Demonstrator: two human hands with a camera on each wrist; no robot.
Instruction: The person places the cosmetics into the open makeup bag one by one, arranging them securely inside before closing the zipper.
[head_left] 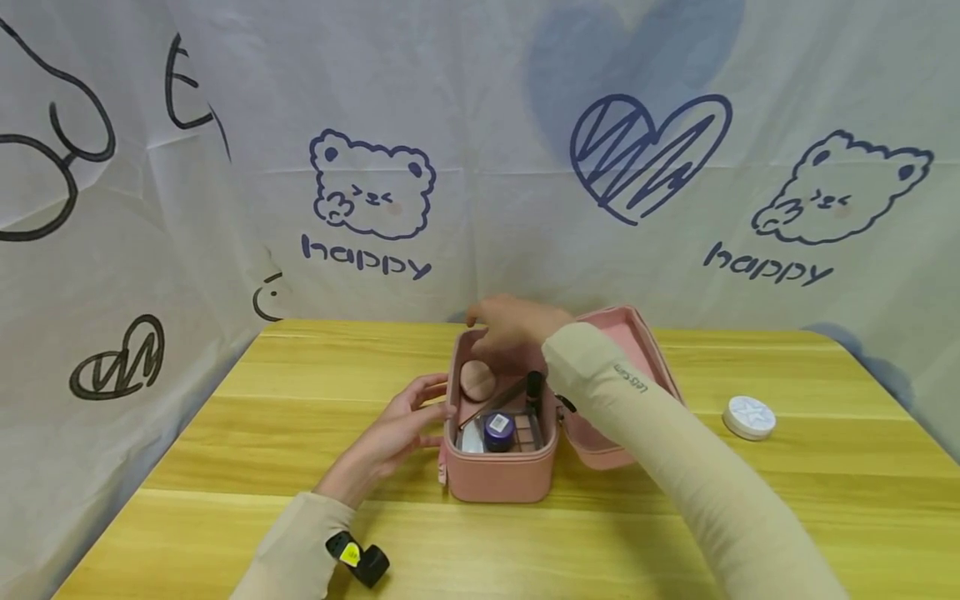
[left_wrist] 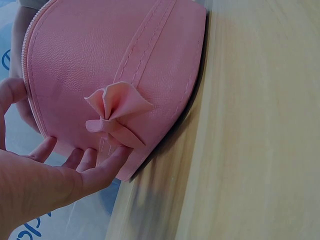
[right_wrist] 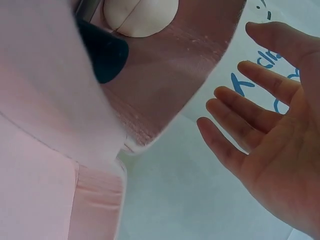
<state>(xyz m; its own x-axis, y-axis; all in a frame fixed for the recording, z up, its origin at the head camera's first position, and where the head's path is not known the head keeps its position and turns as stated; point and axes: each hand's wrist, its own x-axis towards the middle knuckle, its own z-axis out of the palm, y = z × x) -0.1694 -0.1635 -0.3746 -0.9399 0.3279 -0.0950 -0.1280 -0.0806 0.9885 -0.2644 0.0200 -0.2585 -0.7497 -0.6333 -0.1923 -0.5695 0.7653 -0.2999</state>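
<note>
A pink zip-up cosmetic case (head_left: 498, 482) stands on the table, its lid (head_left: 628, 335) folded out to the right. Inside lie a round beige puff (head_left: 477, 381), a purple-lidded jar (head_left: 498, 427), a palette (head_left: 527, 432), a black-capped tube (head_left: 534, 388) and a thin brush-like stick (head_left: 491, 406). My left hand (head_left: 397, 429) touches the case's left side, fingers near a pink bow (left_wrist: 117, 107) in the left wrist view. Over the far rim is my right hand (head_left: 513, 325), its fingers spread and holding nothing in the right wrist view.
A round white tin (head_left: 750, 417) with a star-like top sits on the wooden table (head_left: 360, 358), right of the lid. Behind the table hangs a white cloth (head_left: 510, 233) with bear and heart drawings. A black strap with a yellow mark (head_left: 349, 553) is on the left wrist.
</note>
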